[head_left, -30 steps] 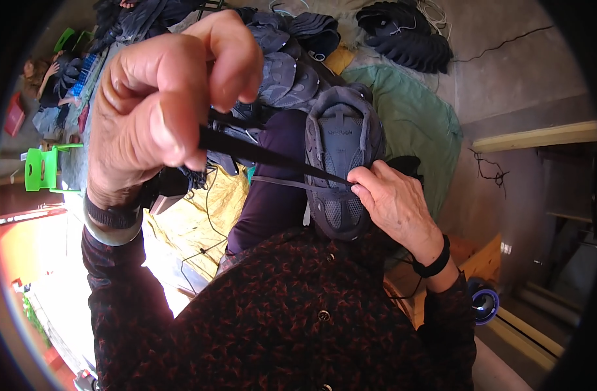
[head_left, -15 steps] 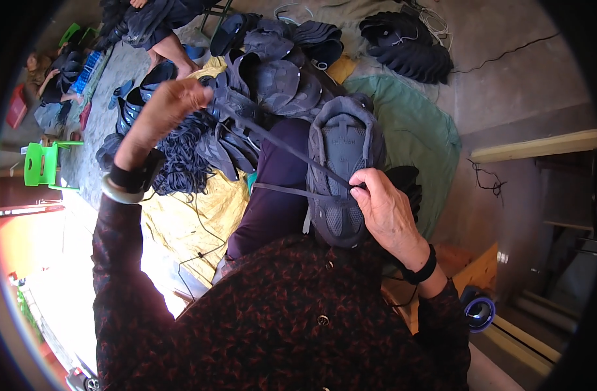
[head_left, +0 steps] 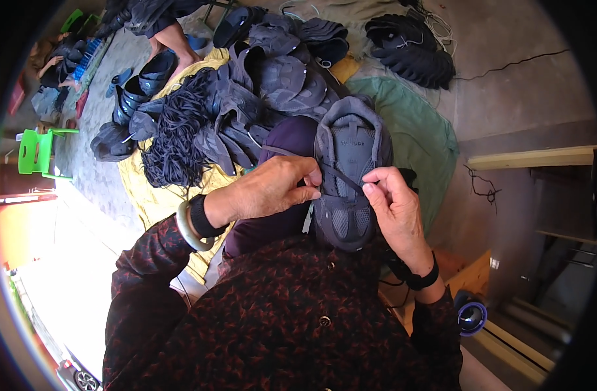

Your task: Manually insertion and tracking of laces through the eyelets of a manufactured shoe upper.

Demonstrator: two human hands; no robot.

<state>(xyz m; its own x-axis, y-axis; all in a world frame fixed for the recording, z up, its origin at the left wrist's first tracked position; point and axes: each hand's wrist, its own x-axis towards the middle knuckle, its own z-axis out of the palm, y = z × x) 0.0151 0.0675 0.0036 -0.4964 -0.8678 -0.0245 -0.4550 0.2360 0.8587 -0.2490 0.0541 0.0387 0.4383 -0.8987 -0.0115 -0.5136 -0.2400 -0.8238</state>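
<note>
A dark grey sneaker [head_left: 352,146] rests on my lap, toe toward me, its tongue showing. A dark flat shoelace [head_left: 343,177] slants across its front. My right hand [head_left: 397,212] pinches this lace between thumb and forefinger at the shoe's right side. At the left edge of the shoe, my left hand [head_left: 262,190] has its thumb and forefinger closed in on the lacing; the bit of lace between them is mostly hidden. A thinner stretch of lace passes over my purple-clad knee [head_left: 292,133] behind the left hand.
Beyond my knees lie a heap of dark shoe uppers [head_left: 282,75] and a tangle of black laces [head_left: 174,140] on yellow cloth [head_left: 138,186]. Green cloth [head_left: 429,140] spreads at the right. Another person's bare legs [head_left: 174,45] and a green chair [head_left: 36,151] are at the left.
My left hand has come down from the upper left to the shoe's left edge, and the stretched lace has slackened. My right hand stays by the shoe, holding the lace.
</note>
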